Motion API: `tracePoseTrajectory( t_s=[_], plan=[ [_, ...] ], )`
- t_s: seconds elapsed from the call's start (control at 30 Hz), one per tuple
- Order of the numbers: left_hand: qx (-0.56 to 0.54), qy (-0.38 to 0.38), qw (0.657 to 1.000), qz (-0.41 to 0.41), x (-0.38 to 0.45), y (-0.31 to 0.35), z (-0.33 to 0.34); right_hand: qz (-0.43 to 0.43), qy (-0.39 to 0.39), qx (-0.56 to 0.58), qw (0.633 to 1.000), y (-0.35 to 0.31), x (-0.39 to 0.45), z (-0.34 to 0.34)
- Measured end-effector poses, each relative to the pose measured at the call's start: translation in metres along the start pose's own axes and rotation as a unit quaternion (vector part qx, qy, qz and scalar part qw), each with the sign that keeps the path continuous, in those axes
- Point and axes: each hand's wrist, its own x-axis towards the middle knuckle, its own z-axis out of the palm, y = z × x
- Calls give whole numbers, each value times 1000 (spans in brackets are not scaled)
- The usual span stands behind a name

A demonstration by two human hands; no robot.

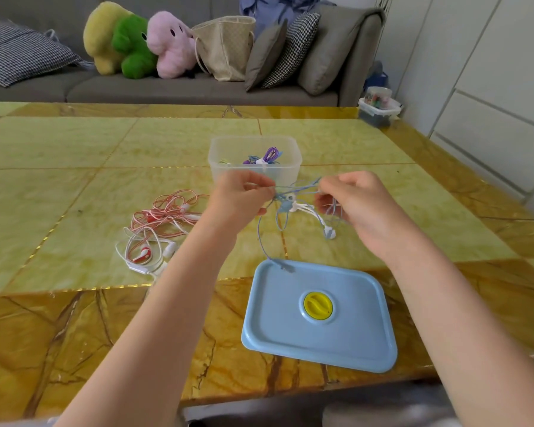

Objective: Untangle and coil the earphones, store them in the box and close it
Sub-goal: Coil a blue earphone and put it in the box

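— What is seen in the containers?

— A clear box (255, 161) is set open on the counter (74, 155), just beyond the hands. Purple earphones (270, 156), coiled, are held in it, with some blue cord and a greenish bit beside them; more cannot be made out through the frosted wall. The blue lid (319, 315) is laid flat near the counter's front edge, apart from the box, its yellow knob (318, 306) turned up. A small lidded tub (378, 107) is seen past the far right corner; its contents are too blurred to be told.

— And the hands?

— A blue and white earphone tangle (293, 208) is held up between them, in front of the box. A strand is pinched by the left hand (241, 198) between curled fingers and thumb. Another strand is pinched by the right hand (356, 204), its fingers curled round loops of cord. 1 earbud is hung below the right hand, and the plug end of the cord is rested on the lid's far left corner.

— What room is left?

— A pink and white earphone tangle (159, 229) is spread on the counter left of the left forearm. Bare surface is seen left of the box, behind it, and to the right up to the glossy edge. A sofa (182, 90) with 3 plush toys (136, 44), a bag (225, 47) and cushions is set along the far edge.
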Motion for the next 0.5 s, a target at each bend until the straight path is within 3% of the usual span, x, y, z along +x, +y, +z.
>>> tracePoseTrajectory(
  t_s=[0.17, 0.33, 0.5],
  plan=[
    [-75, -52, 995, -48, -6, -1, 10, 62, -13, 230, 971, -6, -3, 4],
    [-206, -20, 975, -80, -5, 3, 13, 58, 0, 116, 992, -3, -5, 6],
    [-214, -18, 972, -94, -2, 0, 10, 68, -22, 75, 995, -4, -4, 10]
  ],
)
